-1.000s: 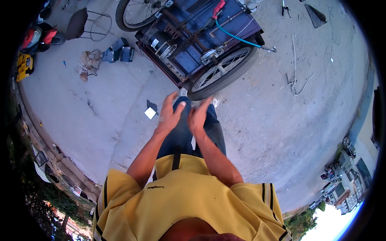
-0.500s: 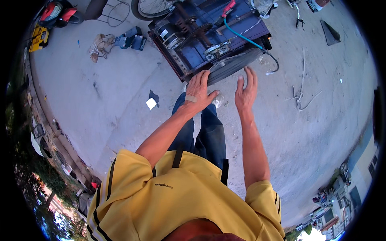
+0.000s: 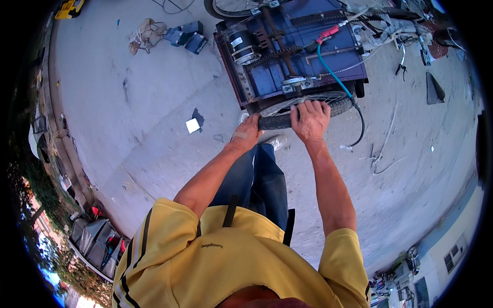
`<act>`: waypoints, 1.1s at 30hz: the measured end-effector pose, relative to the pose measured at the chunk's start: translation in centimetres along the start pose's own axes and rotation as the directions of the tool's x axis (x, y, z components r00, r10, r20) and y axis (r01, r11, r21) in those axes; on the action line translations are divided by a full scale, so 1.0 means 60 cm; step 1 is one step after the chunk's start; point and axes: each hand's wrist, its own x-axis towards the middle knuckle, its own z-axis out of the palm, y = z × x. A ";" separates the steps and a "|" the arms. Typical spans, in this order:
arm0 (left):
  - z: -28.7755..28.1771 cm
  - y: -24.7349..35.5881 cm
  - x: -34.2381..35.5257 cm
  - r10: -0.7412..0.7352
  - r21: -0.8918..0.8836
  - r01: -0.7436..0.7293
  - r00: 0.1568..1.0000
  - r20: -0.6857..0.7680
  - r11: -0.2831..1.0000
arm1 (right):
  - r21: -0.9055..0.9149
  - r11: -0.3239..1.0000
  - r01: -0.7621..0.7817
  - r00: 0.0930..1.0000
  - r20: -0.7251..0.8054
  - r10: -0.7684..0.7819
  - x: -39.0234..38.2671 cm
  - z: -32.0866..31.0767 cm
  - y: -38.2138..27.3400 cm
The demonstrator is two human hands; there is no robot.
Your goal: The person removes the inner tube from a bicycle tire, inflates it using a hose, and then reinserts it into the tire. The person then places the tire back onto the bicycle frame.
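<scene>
My right hand [image 3: 311, 121] is closed over the black tyre of the near wheel [image 3: 276, 123], knuckles up and fingers curled across the tread. My left hand [image 3: 246, 133], with a plaster on its back, is closed at the wheel's left end; its fingertips are partly hidden. The spoked wheel is mounted on the near side of an overturned blue cart [image 3: 318, 54]. On the cart's underside are a cylindrical motor [image 3: 243, 45], a sprocket [image 3: 280, 55] on the axle, and a chain. A teal hose [image 3: 334, 74] with a red fitting [image 3: 327, 34] lies across it.
Dark blue boxes [image 3: 186, 37] and a crumpled tan bundle [image 3: 146, 36] lie on the concrete to the left, with a white square [image 3: 192, 126] nearer. To the right are a dark triangular piece [image 3: 434, 88] and tangled pale cord [image 3: 381, 154]. A second wheel [image 3: 233, 7] is on the far side.
Both hands have come onto the tyre; the right was raised and apart from it before. The wheel looked blurred by spinning and now shows distinct spokes and tread. The view has shifted.
</scene>
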 end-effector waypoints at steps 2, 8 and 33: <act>-0.001 0.010 -0.015 0.040 -0.013 -0.040 0.998 -0.051 0.999 | 0.034 0.999 -0.002 1.000 -0.012 0.002 0.001 0.002 0.031; -0.032 0.072 -0.033 0.042 -0.030 -0.044 0.997 -0.065 0.999 | 0.055 0.995 -0.084 0.996 0.005 0.084 0.014 -0.018 0.122; -0.035 0.066 -0.075 0.062 -0.100 -0.078 0.987 -0.150 0.992 | 0.019 0.999 -0.036 0.999 0.020 0.036 0.009 -0.009 0.041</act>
